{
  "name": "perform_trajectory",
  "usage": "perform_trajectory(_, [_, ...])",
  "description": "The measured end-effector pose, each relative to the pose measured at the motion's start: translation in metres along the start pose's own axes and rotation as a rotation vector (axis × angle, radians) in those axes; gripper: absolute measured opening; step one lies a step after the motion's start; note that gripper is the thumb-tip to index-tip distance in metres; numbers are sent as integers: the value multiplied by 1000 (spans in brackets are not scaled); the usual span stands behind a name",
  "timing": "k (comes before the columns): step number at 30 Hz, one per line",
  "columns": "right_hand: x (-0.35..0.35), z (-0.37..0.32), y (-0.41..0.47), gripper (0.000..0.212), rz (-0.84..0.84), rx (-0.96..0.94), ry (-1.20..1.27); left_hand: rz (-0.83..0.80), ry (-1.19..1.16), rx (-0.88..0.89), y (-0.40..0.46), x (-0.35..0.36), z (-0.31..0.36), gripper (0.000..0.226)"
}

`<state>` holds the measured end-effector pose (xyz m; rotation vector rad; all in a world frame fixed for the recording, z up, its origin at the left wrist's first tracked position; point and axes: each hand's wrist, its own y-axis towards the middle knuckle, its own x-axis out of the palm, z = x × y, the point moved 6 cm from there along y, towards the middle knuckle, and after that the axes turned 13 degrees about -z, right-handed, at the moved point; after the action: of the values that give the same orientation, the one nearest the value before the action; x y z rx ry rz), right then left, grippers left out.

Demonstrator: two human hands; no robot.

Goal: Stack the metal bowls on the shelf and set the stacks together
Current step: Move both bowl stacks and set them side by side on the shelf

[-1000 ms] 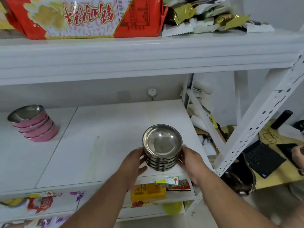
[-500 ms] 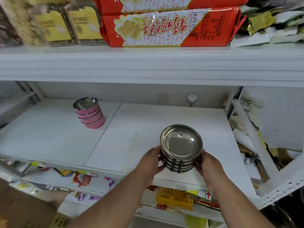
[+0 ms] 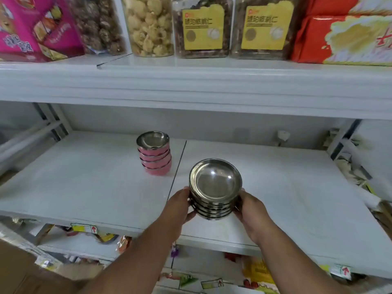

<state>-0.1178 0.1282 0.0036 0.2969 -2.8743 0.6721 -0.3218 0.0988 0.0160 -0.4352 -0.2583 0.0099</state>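
I am looking down at a white shelf (image 3: 95, 183) from a head camera. My left hand (image 3: 178, 205) and right hand (image 3: 251, 211) press against opposite sides of a stack of plain steel bowls (image 3: 214, 188), fingers curled around its lower rims in a firm two-handed grip. The stack sits near the front of the shelf, just right of the seam between two shelf panels; I cannot tell whether its base touches the board or is held slightly above it. The top bowl's shiny inside faces up, tilted a little toward me.

A second stack, of pink-sided steel bowls (image 3: 154, 154), stands upright farther back and to the left, just left of the seam. The two stacks are near each other but apart, with bare shelf between them.

On the shelf above stand clear jars with yellow labels (image 3: 202, 28), a jar of pale puffed snacks (image 3: 148, 24), a pink box (image 3: 31, 26) at the left and red packets (image 3: 343, 37) at the right.
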Motion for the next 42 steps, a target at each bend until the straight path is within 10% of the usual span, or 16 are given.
perform_trajectory(42, [99, 59, 10, 40, 199, 22, -141, -176, 205, 43, 23, -105, -23, 41])
